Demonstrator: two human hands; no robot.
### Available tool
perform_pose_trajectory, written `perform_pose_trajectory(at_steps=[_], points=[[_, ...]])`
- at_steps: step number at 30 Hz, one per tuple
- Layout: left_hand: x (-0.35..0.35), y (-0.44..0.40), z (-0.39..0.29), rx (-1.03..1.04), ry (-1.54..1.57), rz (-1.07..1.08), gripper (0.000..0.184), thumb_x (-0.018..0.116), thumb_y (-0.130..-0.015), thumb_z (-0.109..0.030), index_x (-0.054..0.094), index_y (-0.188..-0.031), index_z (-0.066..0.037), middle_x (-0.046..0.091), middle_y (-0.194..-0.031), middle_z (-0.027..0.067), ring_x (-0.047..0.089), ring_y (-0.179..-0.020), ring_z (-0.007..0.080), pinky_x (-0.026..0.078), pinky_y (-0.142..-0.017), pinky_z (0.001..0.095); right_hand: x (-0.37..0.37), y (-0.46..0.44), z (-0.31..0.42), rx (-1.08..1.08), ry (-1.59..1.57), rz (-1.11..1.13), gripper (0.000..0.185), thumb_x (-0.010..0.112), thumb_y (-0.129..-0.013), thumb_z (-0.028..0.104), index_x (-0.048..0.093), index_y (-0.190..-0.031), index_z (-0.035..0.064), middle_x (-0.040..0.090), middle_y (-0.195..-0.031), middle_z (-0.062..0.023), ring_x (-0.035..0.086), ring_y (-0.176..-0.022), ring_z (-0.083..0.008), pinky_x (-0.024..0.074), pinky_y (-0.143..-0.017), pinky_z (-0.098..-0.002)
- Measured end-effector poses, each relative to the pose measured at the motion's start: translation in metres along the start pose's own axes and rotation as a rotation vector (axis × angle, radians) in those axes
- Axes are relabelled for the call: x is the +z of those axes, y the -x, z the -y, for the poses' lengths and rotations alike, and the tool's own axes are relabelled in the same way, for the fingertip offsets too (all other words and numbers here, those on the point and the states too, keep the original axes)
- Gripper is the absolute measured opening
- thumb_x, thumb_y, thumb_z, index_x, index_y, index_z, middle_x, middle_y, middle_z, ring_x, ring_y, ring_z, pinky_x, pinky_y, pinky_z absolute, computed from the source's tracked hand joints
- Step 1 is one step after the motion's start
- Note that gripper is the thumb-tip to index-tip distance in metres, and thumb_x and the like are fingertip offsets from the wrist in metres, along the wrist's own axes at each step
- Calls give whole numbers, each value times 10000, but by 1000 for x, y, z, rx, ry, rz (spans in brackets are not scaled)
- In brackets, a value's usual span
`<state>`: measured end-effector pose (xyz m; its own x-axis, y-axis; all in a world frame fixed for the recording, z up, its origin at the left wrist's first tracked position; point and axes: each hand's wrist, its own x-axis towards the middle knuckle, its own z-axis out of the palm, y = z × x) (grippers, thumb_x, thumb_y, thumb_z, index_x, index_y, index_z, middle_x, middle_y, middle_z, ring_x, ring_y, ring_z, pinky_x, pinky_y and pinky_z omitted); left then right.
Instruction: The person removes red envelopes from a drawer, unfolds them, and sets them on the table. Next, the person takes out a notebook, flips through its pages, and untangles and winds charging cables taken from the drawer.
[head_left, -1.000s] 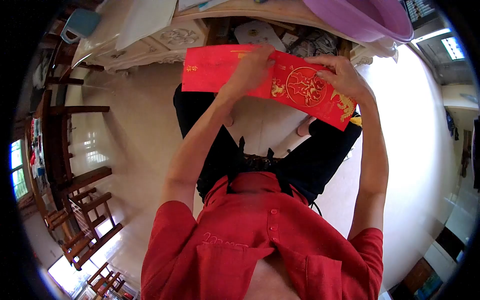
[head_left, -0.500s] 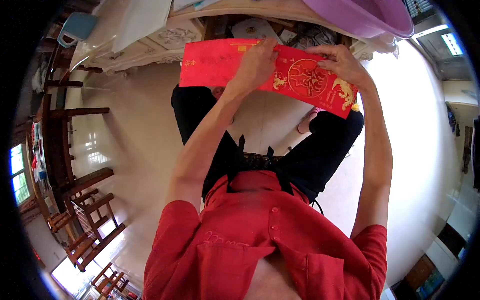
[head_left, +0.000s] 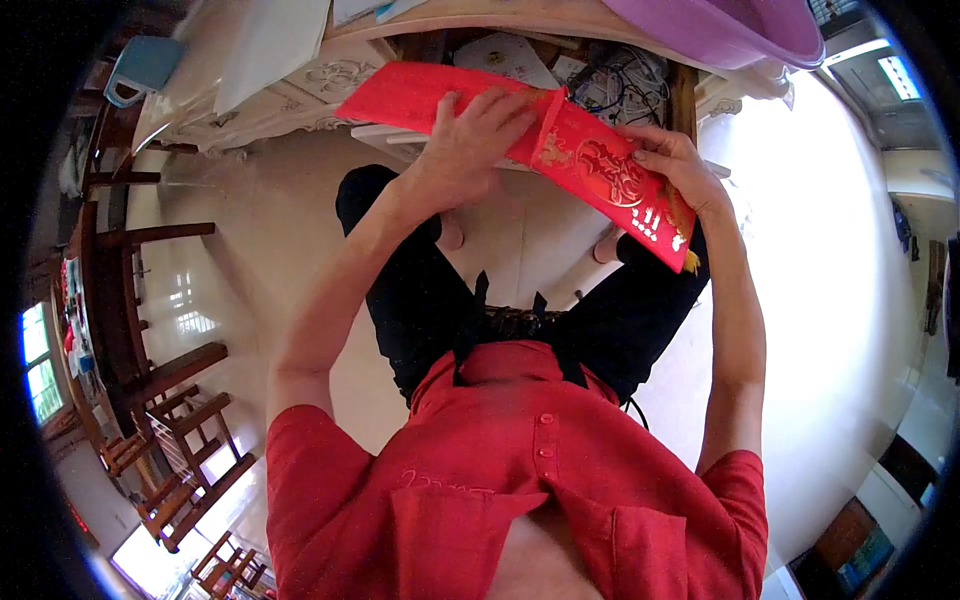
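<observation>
A red folded card (head_left: 585, 165) with gold patterns and a gold tassel at its lower right corner is held over my knees. My right hand (head_left: 683, 168) pinches the upper edge of its patterned right panel, thumb on the front. My left hand (head_left: 468, 150) lies across the plain left panel with its fingers somewhat spread; its thumb is not clear. A fold runs between the two panels, and the left panel tilts up to the left.
Beyond the card is a cream carved table (head_left: 350, 75) with a pulled-out drawer holding papers and tangled black cables (head_left: 630, 90). A purple basin (head_left: 735, 30) sits at its right end. Wooden chairs (head_left: 185, 450) stand at the left on the tiled floor.
My left hand has moved left from the fold onto the left panel, its fingers spreading. The card has tilted, its right end lower, and more of the drawer shows.
</observation>
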<state>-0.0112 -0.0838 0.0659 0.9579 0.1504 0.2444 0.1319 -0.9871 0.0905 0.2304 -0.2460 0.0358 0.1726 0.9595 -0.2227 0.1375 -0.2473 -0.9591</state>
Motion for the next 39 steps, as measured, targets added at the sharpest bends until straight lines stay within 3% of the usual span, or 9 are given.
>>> perform_pose_trajectory(at_steps=[6, 10, 14, 16, 17, 21, 24, 30, 39], points=[[-11, -14, 13, 176, -11, -113, 269, 524, -696, -73, 580, -959, -90, 581, -945, 73, 547, -889, 241, 417, -758, 407, 19, 10, 2, 111, -139, 177, 342, 489, -833, 96, 484, -1149, -33, 550, -1054, -106, 542, -901, -136, 428, -825, -242], [-46, -49, 16, -51, -107, 360, 228, 568, -683, -127, 607, -908, -125, 599, -820, 112, 574, -825, 291, 454, -707, 390, 23, 13, -17, 241, -156, 192, 427, 379, -914, 283, 420, -1202, -29, 584, -961, -96, 568, -756, -128, 472, -696, -220], [-28, -65, 52, 59, 12, 460, 299, 647, -602, -142, 618, -896, -95, 598, -791, 135, 577, -827, 302, 456, -703, 405, 18, 37, -20, 196, -792, 58, 684, 323, -860, 529, 435, -1167, -73, 483, -1171, -180, 484, -1051, -206, 369, -918, -283], [-12, -66, 61, 79, 166, 445, 304, 685, -558, -141, 629, -849, -72, 600, -754, 137, 586, -812, 292, 462, -680, 398, 24, 42, -14, -139, -870, 99, 582, 377, -881, 443, 438, -1175, -56, 482, -1169, -179, 467, -1072, -209, 374, -906, -294], [-5, -71, 60, 18, 205, 538, 340, 707, -535, -156, 631, -854, -67, 603, -774, 135, 583, -825, 291, 457, -685, 390, 20, 38, -20, -52, -108, -148, 427, 481, -862, 260, 449, -1174, -30, 516, -1124, -156, 497, -1015, -192, 388, -872, -279], [18, -77, 54, -133, 164, 697, 556, 754, -485, -206, 588, -1004, -95, 588, -996, 99, 518, -989, 279, 412, -752, 437, 26, 39, -38, 119, -313, -212, 399, 597, -751, 33, 478, -1126, -35, 571, -1012, -117, 563, -895, -169, 446, -808, -258], [26, -49, 45, 35, -100, 296, 858, 789, -444, -286, 431, -1208, -134, 437, -1244, 86, 360, -1173, 304, 328, -837, 558, 25, 44, -38, 133, -700, -252, 352, 571, -763, 31, 498, -1101, -34, 579, -979, -122, 576, -877, -171, 472, -779, -266], [6, 2, 25, 23, -41, 484, 1307, 819, -307, -412, 93, -1365, -162, 180, -1370, 189, 133, -1275, 370, 148, -927, 660, 19, 44, -51, 148, -741, -253, 325, 565, -757, 33, 504, -1069, -33, 577, -972, -121, 583, -844, -196, 477, -756, -279], [7, 2, 21, 22, -33, 578, 1407, 834, -239, -397, 18, -1368, -202, 83, -1383, 222, 92, -1283, 381, 113, -940, 666, 3, 46, -29, 168, -554, -252, 334, 574, -737, 41, 524, -1054, -49, 584, -930, -120, 582, -805, -184, 480, -727, -271]])
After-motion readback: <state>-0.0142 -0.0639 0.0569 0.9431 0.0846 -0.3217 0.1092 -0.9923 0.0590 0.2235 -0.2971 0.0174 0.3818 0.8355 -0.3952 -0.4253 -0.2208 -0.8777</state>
